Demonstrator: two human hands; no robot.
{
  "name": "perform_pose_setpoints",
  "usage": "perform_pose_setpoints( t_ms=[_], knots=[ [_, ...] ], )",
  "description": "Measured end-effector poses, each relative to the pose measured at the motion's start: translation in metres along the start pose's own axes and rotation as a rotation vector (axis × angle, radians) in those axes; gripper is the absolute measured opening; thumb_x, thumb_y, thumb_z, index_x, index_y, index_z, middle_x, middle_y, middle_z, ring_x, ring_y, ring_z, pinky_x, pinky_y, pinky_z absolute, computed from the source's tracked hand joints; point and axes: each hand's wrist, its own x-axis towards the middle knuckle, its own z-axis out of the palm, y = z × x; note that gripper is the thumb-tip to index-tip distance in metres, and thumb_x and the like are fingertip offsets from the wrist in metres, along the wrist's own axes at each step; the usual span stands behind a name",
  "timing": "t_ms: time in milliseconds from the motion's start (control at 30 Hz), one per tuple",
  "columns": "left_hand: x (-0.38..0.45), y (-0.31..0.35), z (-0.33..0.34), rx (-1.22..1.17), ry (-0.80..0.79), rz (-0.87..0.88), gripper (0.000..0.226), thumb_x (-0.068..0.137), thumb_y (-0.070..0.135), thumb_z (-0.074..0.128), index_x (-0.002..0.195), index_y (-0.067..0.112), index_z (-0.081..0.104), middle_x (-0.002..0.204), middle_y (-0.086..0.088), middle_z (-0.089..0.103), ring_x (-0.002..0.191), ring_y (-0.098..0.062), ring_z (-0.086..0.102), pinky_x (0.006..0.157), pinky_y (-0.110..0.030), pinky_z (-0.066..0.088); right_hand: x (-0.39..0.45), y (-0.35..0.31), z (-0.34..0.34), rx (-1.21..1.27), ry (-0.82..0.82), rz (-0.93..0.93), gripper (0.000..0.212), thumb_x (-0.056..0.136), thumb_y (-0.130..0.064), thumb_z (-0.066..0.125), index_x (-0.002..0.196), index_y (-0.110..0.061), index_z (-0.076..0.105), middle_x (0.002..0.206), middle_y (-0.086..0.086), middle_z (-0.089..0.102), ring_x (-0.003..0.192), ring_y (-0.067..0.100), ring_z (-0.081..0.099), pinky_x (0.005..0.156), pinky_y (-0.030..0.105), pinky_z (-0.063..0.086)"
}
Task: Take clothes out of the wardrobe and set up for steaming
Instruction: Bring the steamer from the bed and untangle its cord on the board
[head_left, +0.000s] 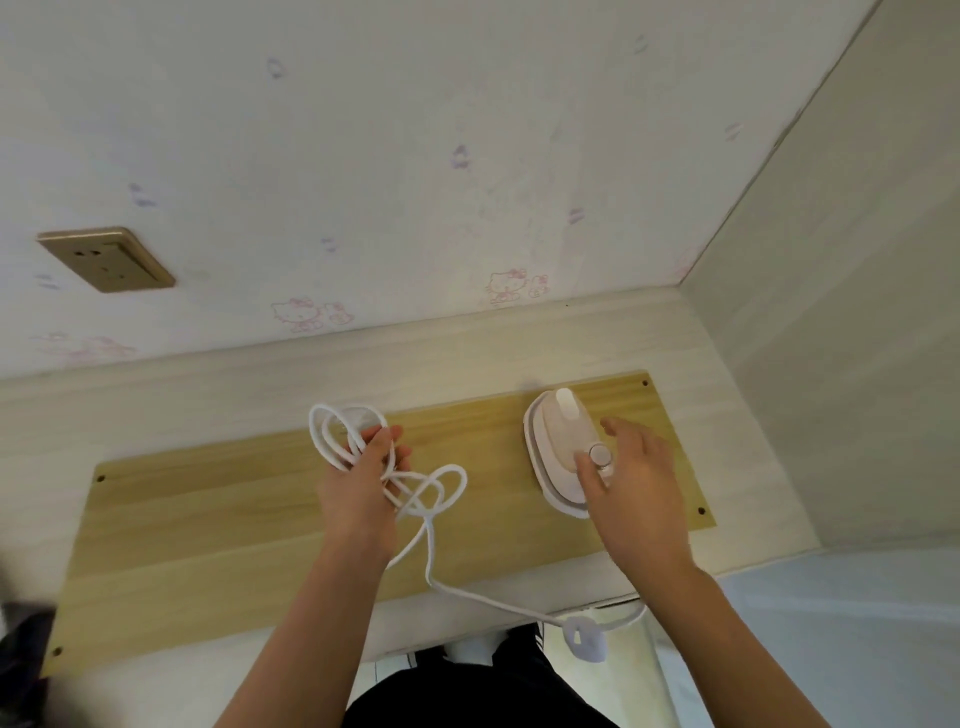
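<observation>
A white handheld steamer (563, 447) lies on a light wooden board (208, 525) on the pale tabletop. My right hand (631, 483) reaches over its near end, thumb and fingers spread around the round button, not clearly gripping. My left hand (358, 488) holds several loops of the steamer's white cord (332, 431). More cord trails toward me and ends in a white plug (586, 638) hanging past the table's front edge. No clothes are visible.
A gold wall socket (106, 258) sits on the patterned wall at the upper left. A plain side wall (841, 312) closes the right. A pale blue surface (831, 623) lies at the lower right. Something dark (23, 660) sits at the left edge.
</observation>
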Motion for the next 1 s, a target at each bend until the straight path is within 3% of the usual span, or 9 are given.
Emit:
perform_pose_setpoints(
  t_ms=[167,267,367,467,567,700,767,867,1000],
  knots=[
    [-0.012,0.014,0.003,-0.220,-0.078,-0.003,0.012,0.095,0.003,0.051,0.094,0.007,0.062,0.102,-0.016,0.069,0.088,-0.022,0.071,0.087,-0.033,0.054,0.004,-0.046,0.032,0.249,-0.420,-0.066,0.016,0.091,-0.025,0.058,0.104,-0.016,0.060,0.098,-0.002,0.065,0.093,0.015,0.060,0.084,0.035,0.051],
    [-0.017,0.023,0.003,-0.311,-0.098,-0.007,0.013,0.096,0.004,0.047,0.099,0.006,0.060,0.104,-0.017,0.070,0.093,-0.025,0.070,0.095,-0.037,0.050,-0.005,-0.066,0.051,0.212,-0.695,-0.062,0.019,0.091,-0.034,0.056,0.088,-0.016,0.057,0.090,0.001,0.065,0.079,0.015,0.059,0.073,0.035,0.050],
    [-0.022,0.030,0.000,-0.385,-0.129,-0.007,0.015,0.096,0.005,0.045,0.098,0.009,0.060,0.101,-0.016,0.071,0.099,-0.027,0.067,0.095,-0.038,0.049,-0.016,-0.079,0.064,0.335,-0.811,-0.022,0.025,0.091,-0.036,0.058,0.103,-0.015,0.058,0.101,-0.001,0.065,0.088,0.011,0.060,0.070,0.021,0.046],
    [-0.026,0.033,-0.005,-0.380,-0.163,-0.002,0.016,0.097,0.010,0.045,0.101,0.012,0.060,0.105,-0.014,0.071,0.107,-0.028,0.064,0.092,-0.038,0.049,-0.018,-0.087,0.072,0.493,-0.880,0.010,0.012,0.093,-0.026,0.057,0.099,-0.015,0.059,0.097,0.003,0.069,0.087,0.012,0.065,0.078,0.024,0.052],
    [-0.026,0.034,-0.015,-0.232,-0.201,0.031,0.022,0.096,0.012,0.048,0.115,0.020,0.057,0.118,-0.012,0.068,0.107,-0.032,0.064,0.087,-0.045,0.051,-0.016,-0.088,0.070,0.606,-0.894,0.057,0.018,0.098,-0.019,0.049,0.088,-0.015,0.063,0.079,0.001,0.068,0.073,0.010,0.064,0.072,0.023,0.053],
    [-0.034,0.033,-0.028,0.063,-0.233,0.134,0.038,0.091,0.005,0.058,0.099,0.041,0.067,0.106,-0.003,0.072,0.103,-0.036,0.066,0.084,-0.055,0.053,-0.011,-0.082,0.068,0.707,-0.771,0.107,0.021,0.099,-0.018,0.047,0.088,-0.014,0.065,0.076,0.004,0.063,0.072,0.015,0.062,0.074,0.032,0.058],
    [-0.038,0.033,-0.034,0.176,-0.267,0.155,0.039,0.089,0.010,0.063,0.111,0.042,0.060,0.106,0.002,0.072,0.102,-0.034,0.067,0.068,-0.043,0.056,-0.008,-0.081,0.066,0.754,-0.715,0.125,0.021,0.099,-0.019,0.047,0.089,-0.013,0.065,0.074,0.003,0.062,0.072,0.016,0.064,0.074,0.032,0.059],
    [-0.041,0.037,-0.042,0.279,-0.287,0.155,0.032,0.085,0.015,0.070,0.093,0.045,0.068,0.111,0.000,0.071,0.089,-0.028,0.064,0.045,-0.024,0.032,-0.003,-0.079,0.060,0.811,-0.662,0.087,0.022,0.100,-0.017,0.043,0.093,-0.010,0.064,0.069,0.001,0.061,0.070,0.017,0.064,0.074,0.030,0.057],
    [-0.039,0.043,-0.054,0.427,-0.339,0.187,0.034,0.067,0.024,0.083,0.098,0.035,0.071,0.110,-0.010,0.071,0.066,-0.019,0.059,0.044,-0.024,0.023,0.003,-0.080,0.056,0.951,-0.641,0.073,0.023,0.101,-0.015,0.041,0.095,-0.008,0.062,0.056,-0.005,0.040,0.052,0.012,0.041,0.061,0.028,0.048]
  ],
)
